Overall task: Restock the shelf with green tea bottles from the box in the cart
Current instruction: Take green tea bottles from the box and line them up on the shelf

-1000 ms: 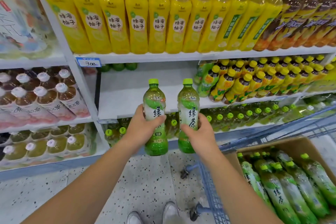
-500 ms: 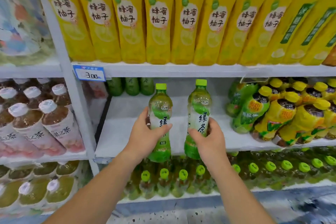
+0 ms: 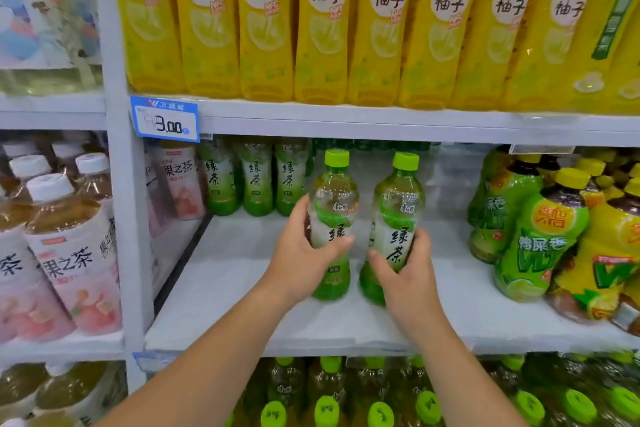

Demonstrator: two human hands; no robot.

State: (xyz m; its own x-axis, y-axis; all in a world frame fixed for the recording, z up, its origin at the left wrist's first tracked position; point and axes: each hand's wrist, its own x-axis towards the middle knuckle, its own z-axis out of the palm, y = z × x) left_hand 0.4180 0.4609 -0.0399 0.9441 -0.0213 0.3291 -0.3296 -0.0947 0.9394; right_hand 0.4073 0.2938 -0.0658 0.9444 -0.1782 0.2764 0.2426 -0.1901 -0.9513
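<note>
My left hand (image 3: 301,260) grips the left green tea bottle (image 3: 332,204) and my right hand (image 3: 408,274) grips the right green tea bottle (image 3: 398,204). Both are upright, side by side over the white shelf (image 3: 242,305), labels outward for shoppers. I judge they are bound for the back row of green tea (image 3: 254,180). Whether their bases touch, I cannot tell.

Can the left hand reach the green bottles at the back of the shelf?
Probably yes: the shelf in front of those back bottles is bare. But the left hand holds a bottle, so it likely can't grab one.
</note>
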